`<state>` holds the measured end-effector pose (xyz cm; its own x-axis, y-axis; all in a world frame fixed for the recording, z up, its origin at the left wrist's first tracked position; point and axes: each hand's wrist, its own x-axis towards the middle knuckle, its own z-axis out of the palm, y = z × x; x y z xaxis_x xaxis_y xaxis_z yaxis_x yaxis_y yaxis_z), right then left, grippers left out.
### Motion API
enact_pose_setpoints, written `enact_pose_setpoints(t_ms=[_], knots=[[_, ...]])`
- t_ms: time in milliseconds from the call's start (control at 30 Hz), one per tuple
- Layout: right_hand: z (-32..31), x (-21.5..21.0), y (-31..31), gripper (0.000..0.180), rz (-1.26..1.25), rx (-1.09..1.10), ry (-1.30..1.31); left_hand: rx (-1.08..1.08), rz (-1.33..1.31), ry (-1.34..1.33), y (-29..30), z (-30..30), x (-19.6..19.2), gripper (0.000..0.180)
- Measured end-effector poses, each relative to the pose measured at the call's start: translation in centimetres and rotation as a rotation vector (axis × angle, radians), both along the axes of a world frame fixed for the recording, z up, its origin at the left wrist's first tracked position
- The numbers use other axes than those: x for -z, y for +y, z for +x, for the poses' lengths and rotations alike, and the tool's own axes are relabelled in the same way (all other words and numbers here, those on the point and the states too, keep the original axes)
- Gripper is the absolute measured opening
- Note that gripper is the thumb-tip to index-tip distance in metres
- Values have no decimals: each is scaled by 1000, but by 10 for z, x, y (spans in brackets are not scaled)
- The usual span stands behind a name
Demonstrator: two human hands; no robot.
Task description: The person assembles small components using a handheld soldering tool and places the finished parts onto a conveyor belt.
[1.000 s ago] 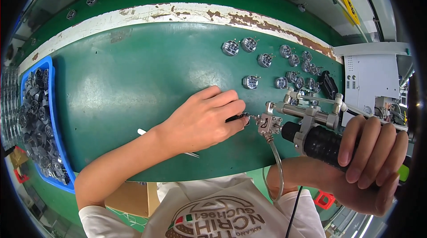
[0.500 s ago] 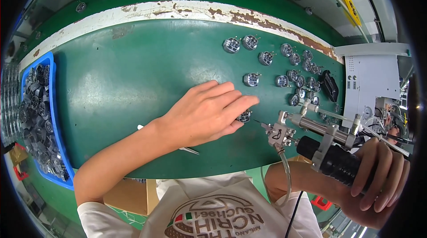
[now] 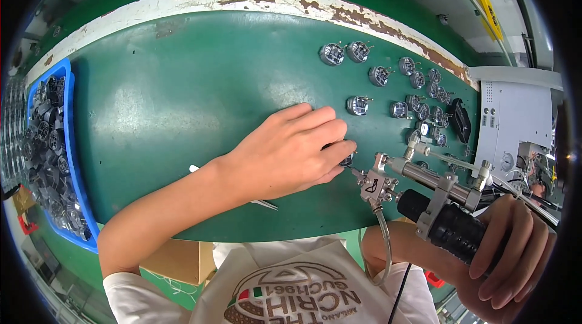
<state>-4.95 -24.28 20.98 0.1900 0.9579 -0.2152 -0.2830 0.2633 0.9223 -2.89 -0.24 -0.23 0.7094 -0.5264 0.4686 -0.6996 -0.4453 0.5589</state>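
A small round part (image 3: 347, 160), mostly hidden under the fingertips, sits just above the near right area of the worktop (image 3: 170, 81) or on it; which one cannot be told. The left hand (image 3: 297, 149) is pinched around it, while the right hand (image 3: 512, 257) is wrapped about the rear of the black tool (image 3: 456, 233), whose thin needle (image 3: 356, 170) points at the part, perhaps touching it. With the fingertips so near, a slip of the heavy tool could jab a finger or miss its spot, and a loose pinch could let the part turn. The clear hose (image 3: 386, 245) hanging below might catch on the forearm and drag the tip aside. A sideways swing could knock the nearby round pieces (image 3: 358, 106) standing on the worktop. Tweezers (image 3: 265, 205) lie under the left forearm, where a shift could nudge them. As for writing, the metal block (image 3: 376, 187) bears a dark handwritten mark, the pale shirt (image 3: 291, 287) has large printed lettering, upside down here, and the yellow strip (image 3: 487, 9) carries dark marks too small to read.
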Motion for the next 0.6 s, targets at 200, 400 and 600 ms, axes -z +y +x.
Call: enact_pose_setpoints(t_ms=[200,400,600], knots=[[-9,5,-15,15,39,143,-11,11,10,-2,-1,0,1,41],[48,-22,9,10,-221,-284,110,-9,-1,2,-1,0,1,40],[32,-15,-12,9,-974,175,-874,-21,17,-1,-4,-3,0,38]])
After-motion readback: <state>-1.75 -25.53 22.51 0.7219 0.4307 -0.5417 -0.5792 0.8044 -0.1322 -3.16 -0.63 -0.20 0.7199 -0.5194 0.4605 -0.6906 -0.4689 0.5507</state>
